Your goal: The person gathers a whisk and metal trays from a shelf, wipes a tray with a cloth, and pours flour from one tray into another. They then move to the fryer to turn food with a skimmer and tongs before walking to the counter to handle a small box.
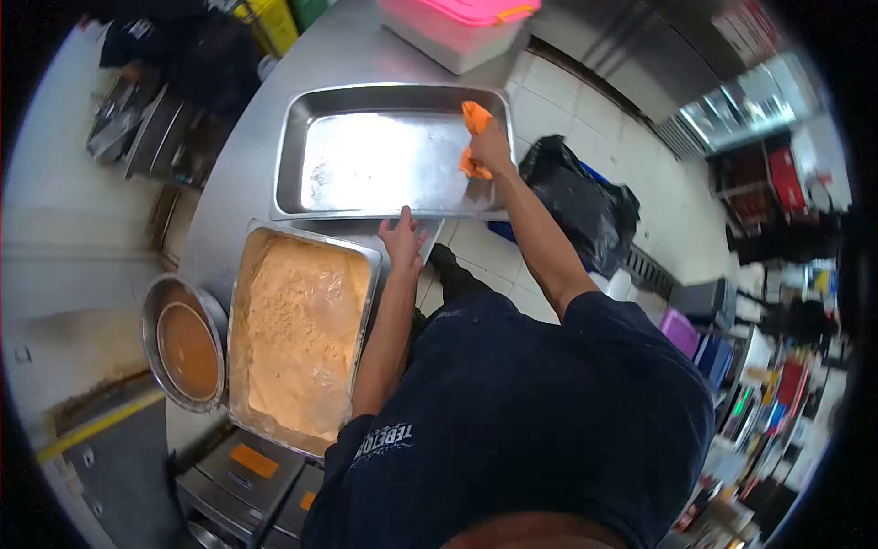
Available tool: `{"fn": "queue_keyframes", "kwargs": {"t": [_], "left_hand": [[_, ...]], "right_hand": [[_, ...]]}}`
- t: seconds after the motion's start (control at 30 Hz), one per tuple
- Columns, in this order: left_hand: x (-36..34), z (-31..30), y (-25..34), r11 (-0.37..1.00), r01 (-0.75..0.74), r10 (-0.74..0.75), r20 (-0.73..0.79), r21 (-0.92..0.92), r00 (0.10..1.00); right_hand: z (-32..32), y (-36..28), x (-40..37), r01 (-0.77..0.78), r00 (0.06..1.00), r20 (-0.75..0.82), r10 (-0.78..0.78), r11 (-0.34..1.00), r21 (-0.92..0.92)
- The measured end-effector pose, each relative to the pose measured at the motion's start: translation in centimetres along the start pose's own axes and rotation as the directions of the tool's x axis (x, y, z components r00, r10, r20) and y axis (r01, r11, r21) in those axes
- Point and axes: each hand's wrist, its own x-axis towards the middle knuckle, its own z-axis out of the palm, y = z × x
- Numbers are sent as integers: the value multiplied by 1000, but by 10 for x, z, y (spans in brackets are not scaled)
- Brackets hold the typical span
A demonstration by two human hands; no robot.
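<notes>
A deep rectangular metal pan lies on the steel counter, bare and shiny inside. My right hand grips an orange cloth at the pan's right end, against the inner wall. Near the middle of the pan's front rim is my left hand, fingers spread, with a fingertip at the rim. Beside my left forearm stands a second metal pan, filled with an orange-tan crumbly powder with what looks like clear plastic on part of it.
Left of the filled pan is a round metal bowl with a brownish round thing inside. A clear tub with a pink lid stands at the counter's far end. A black plastic bag sits on the tiled floor to the right. A person in dark clothes is at the upper left.
</notes>
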Motion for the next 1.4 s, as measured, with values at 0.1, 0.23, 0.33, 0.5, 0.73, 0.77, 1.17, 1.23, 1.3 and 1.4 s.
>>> {"fn": "queue_keyframes", "kwargs": {"t": [0.1, 0.23, 0.33, 0.5, 0.73, 0.77, 1.17, 1.23, 1.3, 1.4], "left_hand": [[32, 16, -7, 983, -98, 135, -247, 157, 960], [57, 16, -26, 596, -42, 568, -384, 802, 728], [51, 26, -12, 741, -96, 395, -316, 664, 863], [54, 21, -13, 742, -116, 409, -309, 660, 859], [57, 20, -12, 730, -147, 438, -292, 667, 850], [58, 18, -17, 723, -185, 463, -268, 665, 845], [61, 21, -21, 781, -170, 442, -339, 602, 831], [63, 21, -24, 704, -264, 585, -328, 659, 742], [61, 22, -23, 718, -263, 571, -331, 644, 751], [62, 19, -25, 728, -250, 539, -308, 639, 784]], "right_hand": [[48, 22, 44, -22, 923, 377, 74, 990, -139], [108, -8, 44, 427, 900, 281, -334, 810, -403], [174, -32, 55, 556, 831, 101, -547, 821, -127], [246, -136, 56, 736, 646, 117, -754, 656, 168], [257, -183, 26, 765, 267, 620, -738, 554, 329], [248, -178, 17, 750, 96, 709, -699, 520, 410], [134, -55, -17, 676, -159, 709, -687, 448, 586], [100, -34, -11, 704, -138, 721, -679, 445, 554], [64, -39, -10, 781, -42, 809, -586, 486, 393], [102, -47, -1, 867, 98, 744, -661, 423, 262]]}}
